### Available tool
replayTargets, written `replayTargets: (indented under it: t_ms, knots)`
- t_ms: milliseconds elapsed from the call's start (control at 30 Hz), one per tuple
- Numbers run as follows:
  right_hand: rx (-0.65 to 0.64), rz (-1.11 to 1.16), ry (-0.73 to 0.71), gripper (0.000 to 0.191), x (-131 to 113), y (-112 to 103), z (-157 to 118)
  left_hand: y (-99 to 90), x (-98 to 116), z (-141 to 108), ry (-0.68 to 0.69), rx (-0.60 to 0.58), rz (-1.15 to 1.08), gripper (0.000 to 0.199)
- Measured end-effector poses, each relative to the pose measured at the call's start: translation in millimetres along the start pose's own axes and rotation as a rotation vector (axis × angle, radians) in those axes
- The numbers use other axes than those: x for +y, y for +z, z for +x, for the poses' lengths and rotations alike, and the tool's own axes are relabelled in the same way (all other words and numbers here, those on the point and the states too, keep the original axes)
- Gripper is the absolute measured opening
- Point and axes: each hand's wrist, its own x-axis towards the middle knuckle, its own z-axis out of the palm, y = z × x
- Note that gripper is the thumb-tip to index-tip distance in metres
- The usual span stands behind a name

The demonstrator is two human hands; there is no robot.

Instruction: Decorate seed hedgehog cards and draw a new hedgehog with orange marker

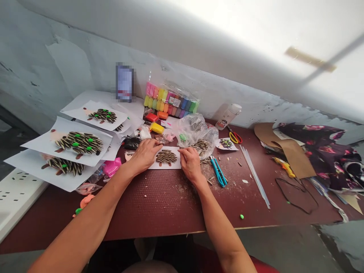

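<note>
A white card lies on the table in front of me. On it is a hedgehog shape of striped sunflower seeds with small brown clay feet along its lower edge. My left hand grips the card's left side, fingers together near its top corner. At the right edge, the curled fingers of my right hand hold the card, thumb and index finger close together. Just beyond the right hand, a clear plastic bag lies by a pile of loose seeds. Beside that hand rests a blue utility knife.
Finished seed hedgehog sheets are stacked at left. Behind are clay packs, a phone and a white bottle. Rightward lie scissors, glue sticks, a yellow glue gun and its cord.
</note>
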Motion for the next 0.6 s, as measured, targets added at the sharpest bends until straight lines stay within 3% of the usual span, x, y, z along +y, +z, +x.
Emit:
replayTargets:
  t_ms: [167,367,600]
  knots:
    - [-0.051,0.006,-0.002,0.03,-4.2,2.1,11.3,4.9,0.7,-1.2,-0.008,-0.039,-0.017,0.046]
    - [-0.197,-0.046,0.001,0.025,-5.6,8.0,32.9,5.7,2.7,-1.1,-0.029,-0.05,0.008,0.045]
    - [-0.206,-0.009,-0.023,0.033,-2.2,18.3,33.2,3.4,2.8,-1.6,-0.004,-0.047,0.028,0.049]
